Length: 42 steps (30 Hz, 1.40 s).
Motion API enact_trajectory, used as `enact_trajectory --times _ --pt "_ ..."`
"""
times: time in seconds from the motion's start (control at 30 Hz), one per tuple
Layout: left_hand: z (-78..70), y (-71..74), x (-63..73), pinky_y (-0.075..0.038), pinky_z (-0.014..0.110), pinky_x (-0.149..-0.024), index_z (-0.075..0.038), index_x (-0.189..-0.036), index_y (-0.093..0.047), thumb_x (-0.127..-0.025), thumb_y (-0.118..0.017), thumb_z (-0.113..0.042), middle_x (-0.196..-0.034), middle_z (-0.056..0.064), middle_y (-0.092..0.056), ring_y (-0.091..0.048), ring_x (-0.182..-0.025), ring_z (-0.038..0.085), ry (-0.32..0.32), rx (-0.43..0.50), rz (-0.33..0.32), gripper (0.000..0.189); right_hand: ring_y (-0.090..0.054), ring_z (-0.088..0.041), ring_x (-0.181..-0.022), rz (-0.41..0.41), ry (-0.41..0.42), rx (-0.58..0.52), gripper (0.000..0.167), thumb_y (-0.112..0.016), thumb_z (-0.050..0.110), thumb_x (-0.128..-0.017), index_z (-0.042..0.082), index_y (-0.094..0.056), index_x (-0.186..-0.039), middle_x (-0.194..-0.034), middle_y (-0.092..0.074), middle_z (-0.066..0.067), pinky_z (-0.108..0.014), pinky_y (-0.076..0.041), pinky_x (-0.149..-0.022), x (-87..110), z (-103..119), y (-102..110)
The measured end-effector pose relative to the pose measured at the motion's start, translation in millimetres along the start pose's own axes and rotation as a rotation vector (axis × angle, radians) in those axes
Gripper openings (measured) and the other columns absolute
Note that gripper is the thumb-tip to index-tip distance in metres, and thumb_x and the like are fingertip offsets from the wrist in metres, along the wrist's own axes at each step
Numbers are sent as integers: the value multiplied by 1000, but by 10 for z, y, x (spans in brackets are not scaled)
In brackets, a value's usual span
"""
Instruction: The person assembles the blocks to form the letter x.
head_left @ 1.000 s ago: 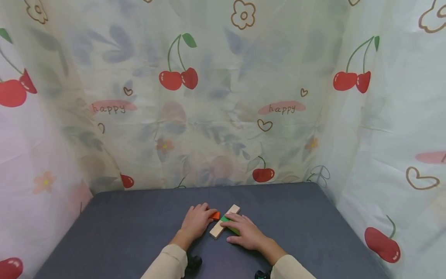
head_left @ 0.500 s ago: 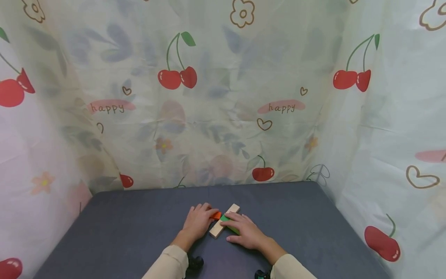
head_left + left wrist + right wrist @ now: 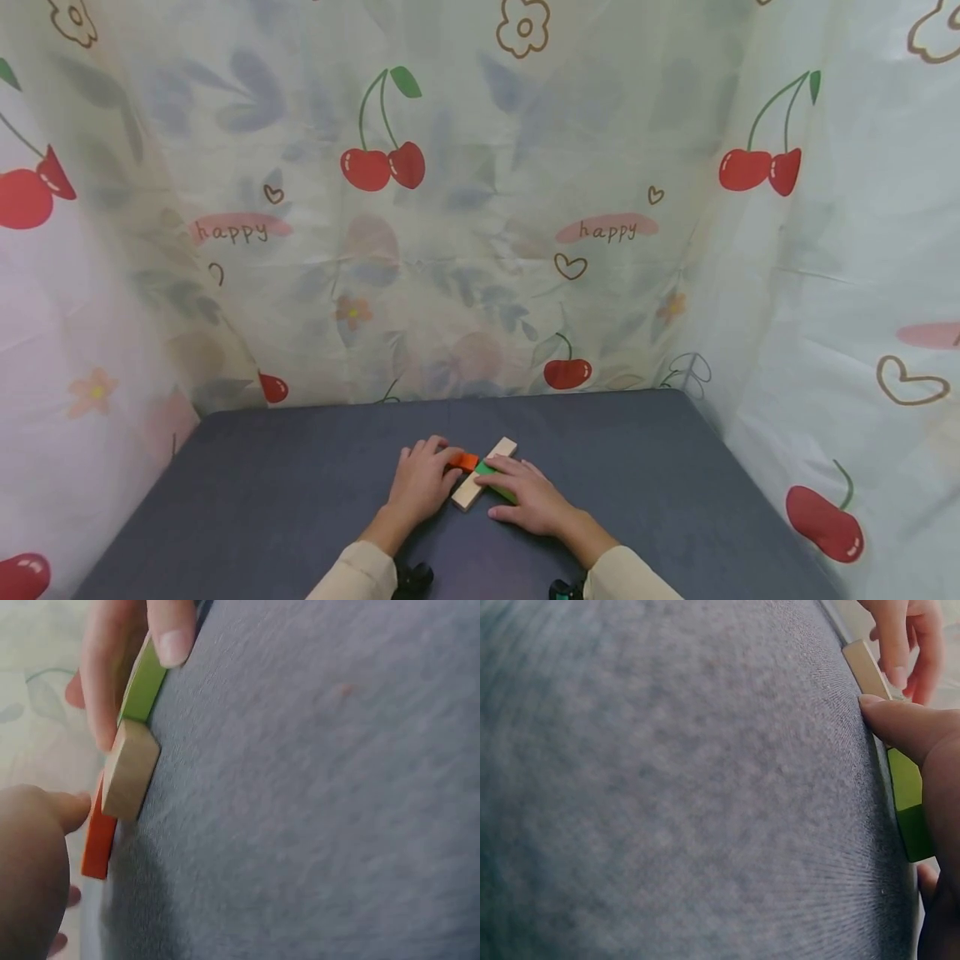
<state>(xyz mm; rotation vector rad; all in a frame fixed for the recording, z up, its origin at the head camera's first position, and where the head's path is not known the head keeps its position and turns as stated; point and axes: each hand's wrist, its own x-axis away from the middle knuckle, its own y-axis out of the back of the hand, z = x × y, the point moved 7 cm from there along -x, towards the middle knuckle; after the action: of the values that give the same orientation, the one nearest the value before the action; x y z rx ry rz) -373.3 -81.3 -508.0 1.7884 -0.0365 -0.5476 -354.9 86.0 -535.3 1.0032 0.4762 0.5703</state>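
Observation:
On the dark tabletop, a pale wooden strip (image 3: 467,493) lies diagonally in the head view. A green block (image 3: 486,469) meets its middle; the right hand hides whether it crosses the strip. My right hand (image 3: 531,500) rests over the green block with fingertips on it and beside the strip, thumb apart. To the left, an orange block (image 3: 468,462) adjoins the strip. My left hand (image 3: 422,485) is at the orange block's outer end, fingers loosely spread, thumb close by. The left wrist view shows the orange block (image 3: 99,844), wooden end (image 3: 133,772) and green block (image 3: 148,691) in a row.
The dark grey table (image 3: 300,500) extends around the blocks. A cherry-patterned curtain (image 3: 465,250) stands behind it and along both sides. Black wrist gear (image 3: 414,579) shows beside the left sleeve, with another black device (image 3: 564,590) at the right sleeve.
The orange block has moved slightly right, up to the strip. My left hand has then drawn back a little left, leaving more of that block visible. The right hand has stayed in place.

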Motion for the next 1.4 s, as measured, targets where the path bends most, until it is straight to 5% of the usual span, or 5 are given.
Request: enact_trajectory --times 0.23,0.77,1.4 --pt "-88 -12 45 -37 41 -72 -22 -120 -70 -91 -66 -42 -109 3 -58 -53 -92 23 -10 2 54 35 -25 -20 -143 11 5 -22 50 -63 42 -93 34 -52 -141 -154 -35 1 -61 -17 -109 -1 16 16" --pt "-107 -57 75 -40 52 -90 -19 -132 -63 -96 -59 -42 -135 8 -53 -52 -118 32 -67 83 147 43 -26 -19 -143 10 8 -18 50 -63 42 -93 34 -52 -141 -154 -35 1 -61 -17 -109 -1 28 28" --pt "-103 -98 102 -36 54 -94 -22 -139 -57 -99 -52 -45 -145 5 -46 -46 -125 32 -100 25 192 47 -26 -20 -143 8 12 -5 50 -64 41 -93 33 -53 -141 -154 -36 1 -61 -17 -109 3 40 34"
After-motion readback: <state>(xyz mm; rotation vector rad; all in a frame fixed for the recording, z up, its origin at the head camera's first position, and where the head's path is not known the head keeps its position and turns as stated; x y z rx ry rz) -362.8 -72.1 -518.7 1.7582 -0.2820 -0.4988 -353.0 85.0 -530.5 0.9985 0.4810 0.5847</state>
